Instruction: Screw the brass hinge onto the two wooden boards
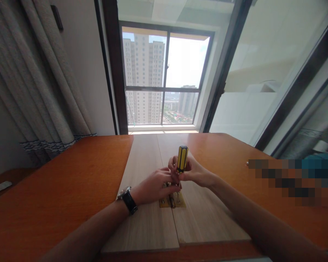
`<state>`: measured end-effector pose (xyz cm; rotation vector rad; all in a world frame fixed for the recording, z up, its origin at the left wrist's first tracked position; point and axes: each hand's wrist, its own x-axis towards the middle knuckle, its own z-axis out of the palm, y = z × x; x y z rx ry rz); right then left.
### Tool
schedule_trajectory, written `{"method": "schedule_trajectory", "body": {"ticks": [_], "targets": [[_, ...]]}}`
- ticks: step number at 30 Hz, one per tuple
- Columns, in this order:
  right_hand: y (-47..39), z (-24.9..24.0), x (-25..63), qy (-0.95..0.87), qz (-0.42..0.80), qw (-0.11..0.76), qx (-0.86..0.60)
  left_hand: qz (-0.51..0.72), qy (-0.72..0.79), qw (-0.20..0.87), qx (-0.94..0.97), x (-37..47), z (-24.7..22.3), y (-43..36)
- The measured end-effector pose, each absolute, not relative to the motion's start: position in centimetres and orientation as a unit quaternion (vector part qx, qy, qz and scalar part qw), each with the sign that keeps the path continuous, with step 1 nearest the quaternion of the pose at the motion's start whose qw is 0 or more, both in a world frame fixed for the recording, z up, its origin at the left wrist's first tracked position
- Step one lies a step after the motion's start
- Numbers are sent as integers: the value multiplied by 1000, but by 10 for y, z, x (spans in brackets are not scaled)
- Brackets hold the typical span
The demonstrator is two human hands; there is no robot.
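A screwdriver with a yellow and black handle [182, 159] stands nearly upright, its thin shaft pointing down. My right hand [196, 171] is closed around the lower part of that handle. Beside the shaft, my left hand [157, 183] brings thumb and fingertips together low over the hinge; what they pinch is hidden. The brass hinge [182, 202] lies open across the seam, one leaf on the left wooden board [144, 233] and the other on the right wooden board [210, 227]. My fingers cover its far part. Screws show on its near part.
Both pale boards lie side by side on an orange-brown wooden table [79, 185]. A small object [247, 163] sits at the right beside a pixelated patch. Past the table's far edge are a window [164, 87] and, at left, a grey curtain [35, 72].
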<state>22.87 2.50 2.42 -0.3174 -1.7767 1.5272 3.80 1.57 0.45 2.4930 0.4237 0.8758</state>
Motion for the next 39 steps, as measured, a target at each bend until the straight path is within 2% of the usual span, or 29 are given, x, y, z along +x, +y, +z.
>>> {"method": "schedule_trajectory", "body": {"ticks": [4, 8, 20, 30, 39], "targets": [[23, 29, 229, -702, 579, 384, -156, 327, 160, 225, 904, 39, 5, 15], [23, 33, 232, -687, 614, 366, -134, 319, 162, 228, 905, 39, 5, 15], [27, 40, 243, -723, 625, 269, -119, 309, 167, 244, 904, 39, 4, 16], [24, 39, 236, -724, 585, 345, -123, 342, 160, 245, 893, 35, 12, 15], [19, 40, 229, -716, 572, 357, -181, 341, 171, 229, 895, 40, 2, 15]]}}
